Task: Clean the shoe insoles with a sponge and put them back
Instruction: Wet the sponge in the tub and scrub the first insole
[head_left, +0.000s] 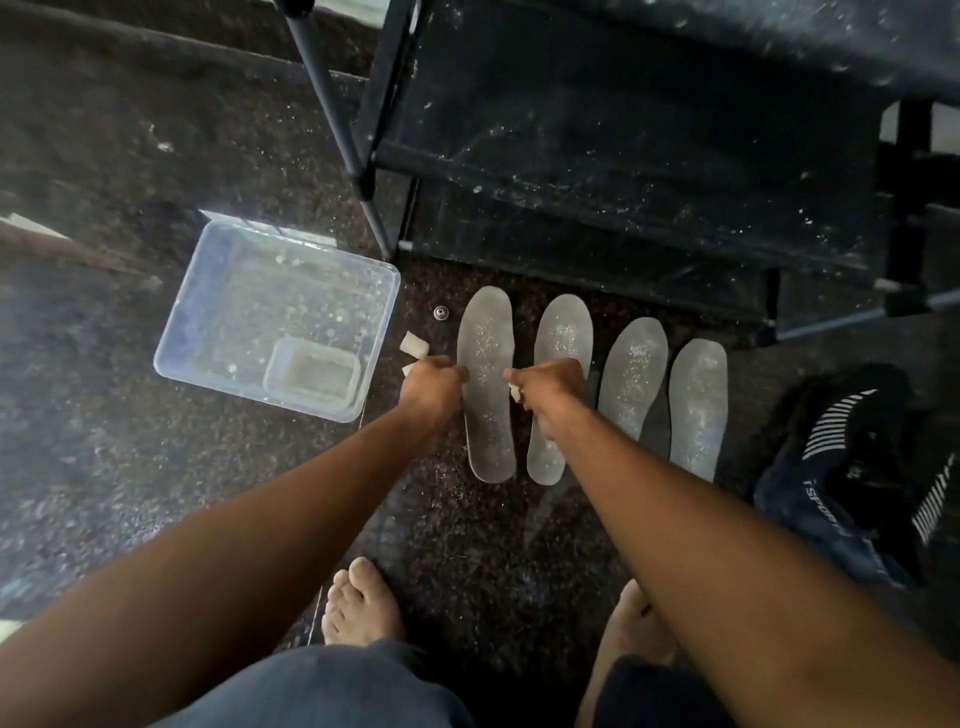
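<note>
Several grey insoles lie side by side on the dark floor. The leftmost insole (487, 384) lies between my two hands. My left hand (431, 387) has curled fingers at its left edge and seems to pinch that edge. My right hand (545, 389) is at its right edge, over the second insole (561, 332), and holds a small pale sponge piece (515, 392). Two more insoles (631, 374) (696, 405) lie further right. Another pale sponge piece (413, 345) lies on the floor left of the insoles.
A clear plastic tub (208, 312) with water and a smaller container (311, 376) inside sits at the left. A dark shoe rack (597, 208) stands behind the insoles. Black shoes (852, 467) lie at the right. My bare feet (361, 603) are near the bottom.
</note>
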